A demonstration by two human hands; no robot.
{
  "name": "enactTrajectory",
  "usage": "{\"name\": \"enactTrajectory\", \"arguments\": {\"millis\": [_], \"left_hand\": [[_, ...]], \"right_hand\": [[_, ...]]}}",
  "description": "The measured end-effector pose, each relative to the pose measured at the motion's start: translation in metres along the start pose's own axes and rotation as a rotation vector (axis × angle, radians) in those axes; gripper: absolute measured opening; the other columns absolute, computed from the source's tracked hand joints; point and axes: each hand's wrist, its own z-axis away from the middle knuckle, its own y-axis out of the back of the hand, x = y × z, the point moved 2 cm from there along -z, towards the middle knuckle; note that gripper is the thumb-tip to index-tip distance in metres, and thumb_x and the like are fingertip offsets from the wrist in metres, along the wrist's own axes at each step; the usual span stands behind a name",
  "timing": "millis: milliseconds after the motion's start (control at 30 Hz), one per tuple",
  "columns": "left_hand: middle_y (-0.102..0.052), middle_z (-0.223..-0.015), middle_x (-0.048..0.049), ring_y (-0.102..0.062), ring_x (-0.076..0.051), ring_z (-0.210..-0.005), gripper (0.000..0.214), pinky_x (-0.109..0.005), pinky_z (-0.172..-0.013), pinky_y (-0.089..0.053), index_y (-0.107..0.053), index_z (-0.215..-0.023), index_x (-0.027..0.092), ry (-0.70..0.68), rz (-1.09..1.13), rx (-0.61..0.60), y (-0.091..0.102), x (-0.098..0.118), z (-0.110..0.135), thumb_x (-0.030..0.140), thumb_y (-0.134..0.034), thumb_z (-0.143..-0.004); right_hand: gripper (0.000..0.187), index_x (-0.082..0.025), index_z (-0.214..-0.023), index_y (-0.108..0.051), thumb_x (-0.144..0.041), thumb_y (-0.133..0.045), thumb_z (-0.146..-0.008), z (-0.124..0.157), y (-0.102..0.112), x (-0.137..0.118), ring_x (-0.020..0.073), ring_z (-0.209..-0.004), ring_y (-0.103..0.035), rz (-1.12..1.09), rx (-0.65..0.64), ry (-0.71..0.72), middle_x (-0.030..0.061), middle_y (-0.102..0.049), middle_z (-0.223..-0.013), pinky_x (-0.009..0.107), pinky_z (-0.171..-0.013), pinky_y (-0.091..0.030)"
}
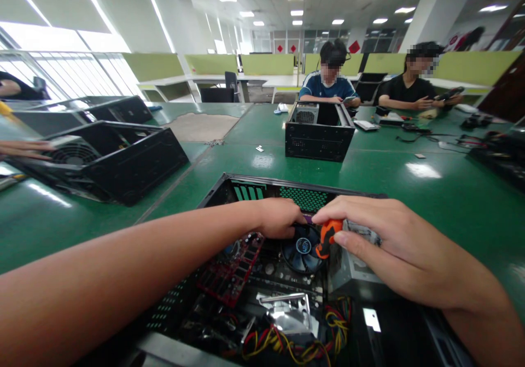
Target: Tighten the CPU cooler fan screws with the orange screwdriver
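In front of me lies an uncovered black computer case (pixel 266 178) with its inside facing up. My right hand (pixel 381 241) grips the orange and black handle of a screwdriver (pixel 328 238) between thumb and fingers, beside a round cooling fan (pixel 303 246). The screwdriver's tip is hidden. My left hand (pixel 281 217) reaches across to the fan's far edge, fingers curled with the index finger stretched forward; what they hold, if anything, is hidden. A red circuit card (pixel 233 271) sits left of the fan, and a grey metal power supply (pixel 355 268) sits under my right hand.
Coloured cables (pixel 283 345) and a shiny metal bracket (pixel 289 312) lie in the near part of the case. Other computer cases stand on the green table (pixel 229 164), one left (pixel 110 164) and one ahead (pixel 320 137). Two people sit across the table; another person's hand shows at left.
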Motion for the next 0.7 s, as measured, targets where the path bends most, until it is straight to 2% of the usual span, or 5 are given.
{"name": "enactTrajectory", "arguments": {"millis": [533, 700], "left_hand": [[-0.079, -0.085, -0.0052, -0.068, -0.023, -0.072, 0.018, -0.032, -0.060, -0.044, -0.078, -0.103, 0.021, -0.002, 0.014, 0.014, 0.0016, 0.0016, 0.0009, 0.020, -0.066, -0.089], [-0.078, -0.083, -0.0048, -0.067, -0.022, -0.068, 0.019, -0.032, -0.060, -0.044, -0.078, -0.103, 0.022, 0.005, 0.029, 0.009, 0.0016, 0.0013, 0.0010, 0.021, -0.065, -0.089]], "right_hand": [[0.025, -0.023, -0.124, -0.067, -0.014, -0.053, -0.104, -0.0004, 0.0006, -0.0015, 0.0110, -0.105, -0.067, 0.005, 0.008, 0.003, -0.0020, -0.075, -0.112, 0.025, -0.094, -0.047], [0.025, -0.023, -0.124, -0.067, -0.015, -0.053, -0.104, -0.0003, 0.0003, -0.0014, 0.0140, -0.105, -0.068, -0.010, -0.007, -0.015, 0.0000, -0.075, -0.113, 0.029, -0.093, -0.049]]}}
